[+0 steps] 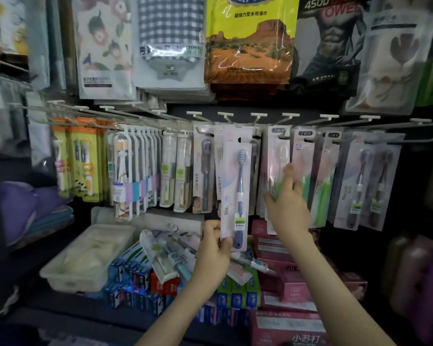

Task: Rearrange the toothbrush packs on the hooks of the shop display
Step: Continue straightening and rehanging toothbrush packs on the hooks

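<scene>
So the left hand (216, 239) is pinching the bottom corner of one toothbrush pack (236, 188), thumb and fingers closed on the lower left edge of the card. The pack is a long narrow white-to-pink card with a clear blister on it, and inside sits a single brush with a blue-grey handle, a white band near the middle and pale bristles with blue tips at the top. There's vertical lettering down the left side and a small green and black label low on the blister. It hangs upright in front of the middle hooks (225, 116) of the display; its top looks like it's at a hook, but I can't really tell if it's threaded on. The right hand (286, 203) is open, fingers spread, flat against the pink and green packs (301, 166) hanging just to the right, not gripping anything. Further right hang double packs with dark brushes (369, 183), and left are the clear-case brushes (130, 171). Toothpaste boxes (133, 278) are piled on the shelf below.
</scene>
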Demonstrator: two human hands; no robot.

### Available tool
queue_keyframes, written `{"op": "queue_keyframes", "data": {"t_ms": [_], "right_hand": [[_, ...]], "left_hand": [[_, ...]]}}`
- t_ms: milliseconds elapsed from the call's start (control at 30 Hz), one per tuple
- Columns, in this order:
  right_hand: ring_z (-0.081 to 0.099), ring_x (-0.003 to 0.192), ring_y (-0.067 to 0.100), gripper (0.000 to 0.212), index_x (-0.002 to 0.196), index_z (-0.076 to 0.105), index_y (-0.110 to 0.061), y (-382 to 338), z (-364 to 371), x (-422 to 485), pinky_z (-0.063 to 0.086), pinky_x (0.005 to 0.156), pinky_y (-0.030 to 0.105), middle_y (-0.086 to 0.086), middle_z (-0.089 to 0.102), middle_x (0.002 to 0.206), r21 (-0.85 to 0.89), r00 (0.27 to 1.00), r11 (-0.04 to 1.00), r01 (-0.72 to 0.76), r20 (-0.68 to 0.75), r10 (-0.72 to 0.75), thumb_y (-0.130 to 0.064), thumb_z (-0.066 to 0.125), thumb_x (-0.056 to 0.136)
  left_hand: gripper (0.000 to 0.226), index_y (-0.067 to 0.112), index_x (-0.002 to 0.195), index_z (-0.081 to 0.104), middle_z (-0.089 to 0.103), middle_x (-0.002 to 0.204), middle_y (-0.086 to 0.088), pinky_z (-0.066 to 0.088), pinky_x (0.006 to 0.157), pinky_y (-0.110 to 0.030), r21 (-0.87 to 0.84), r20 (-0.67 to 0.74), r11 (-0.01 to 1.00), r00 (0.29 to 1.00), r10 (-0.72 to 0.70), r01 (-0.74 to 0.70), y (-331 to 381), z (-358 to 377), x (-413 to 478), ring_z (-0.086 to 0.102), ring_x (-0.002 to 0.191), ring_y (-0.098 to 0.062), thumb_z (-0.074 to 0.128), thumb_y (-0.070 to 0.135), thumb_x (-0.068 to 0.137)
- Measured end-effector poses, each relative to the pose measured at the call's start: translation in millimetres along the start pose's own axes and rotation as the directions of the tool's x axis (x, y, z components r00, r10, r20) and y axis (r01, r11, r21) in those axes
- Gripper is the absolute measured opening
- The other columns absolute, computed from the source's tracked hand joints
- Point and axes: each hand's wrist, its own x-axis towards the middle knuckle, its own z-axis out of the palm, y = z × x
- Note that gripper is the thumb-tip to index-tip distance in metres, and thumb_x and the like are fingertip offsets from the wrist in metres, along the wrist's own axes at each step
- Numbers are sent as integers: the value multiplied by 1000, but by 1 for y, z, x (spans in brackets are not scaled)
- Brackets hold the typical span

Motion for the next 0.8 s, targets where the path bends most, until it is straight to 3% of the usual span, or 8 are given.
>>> {"op": "queue_keyframes", "data": {"t_ms": [100,233,333,400,500,567,667,800], "right_hand": [[40,127,36,78,151,3,-18,-2,-6,-8,45,89,43,16,24,150,78,1000,997,-11,21,9,-37,53,93],[31,136,22,64,150,12,-20,-3,-25,-39,34,107,34,7,27,151,293,993,950,107,-68,-91,-37,44,97],[37,128,5,64,149,9,-30,-1,-40,-60,39,96,20,-7,28,149,402,987,902,159,-91,-133,-39,44,96],[29,124,-2,73,150,4,-31,9,-50,-61,30,85,9,-15,25,141,389,993,914,113,-80,-88,-39,50,94],[24,126,2,80,150,1,-29,37,-65,-52,24,83,6,-10,23,149,364,995,931,5,-96,32,-37,55,92],[40,122,3,77,150,4,-30,61,-74,-46,28,83,1,-2,32,146,419,989,905,-72,-89,120,-34,55,93],[40,124,5,74,150,8,-30,99,-86,-38,30,76,-6,-1,31,147,367,981,926,-85,-130,141,-30,55,93],[44,122,22,75,148,5,-41,144,-91,-25,39,79,20,5,32,145,162,980,981,-105,-153,130,-28,54,94]], "left_hand": [[17,22,105,40,64,99,0,51,83,-34,-12,53,1000,998,22,-21,3,0,-5,62,90,-12,49,10,97],[20,24,105,42,66,97,7,52,74,-22,-77,75,993,993,94,-88,12,11,-11,64,89,-6,50,8,96],[26,30,103,44,65,93,12,52,74,-21,-117,105,979,978,180,-168,24,37,-14,63,84,2,51,6,95],[30,35,105,42,61,98,18,49,74,-15,-94,190,962,944,269,-255,33,59,-16,60,89,8,51,8,96],[40,44,113,36,58,106,23,49,79,-17,-73,318,933,878,357,-353,43,90,-12,59,95,10,52,11,96],[36,39,124,39,59,116,14,50,87,-26,-18,406,896,816,412,-444,45,109,-7,59,104,-1,51,18,97],[37,22,133,46,48,133,4,36,104,-23,261,257,740,783,566,-620,45,132,6,46,123,-13,46,33,97],[51,16,137,45,34,144,-20,19,111,-52,519,29,618,735,678,-591,46,152,39,30,135,-37,57,29,88]]}}
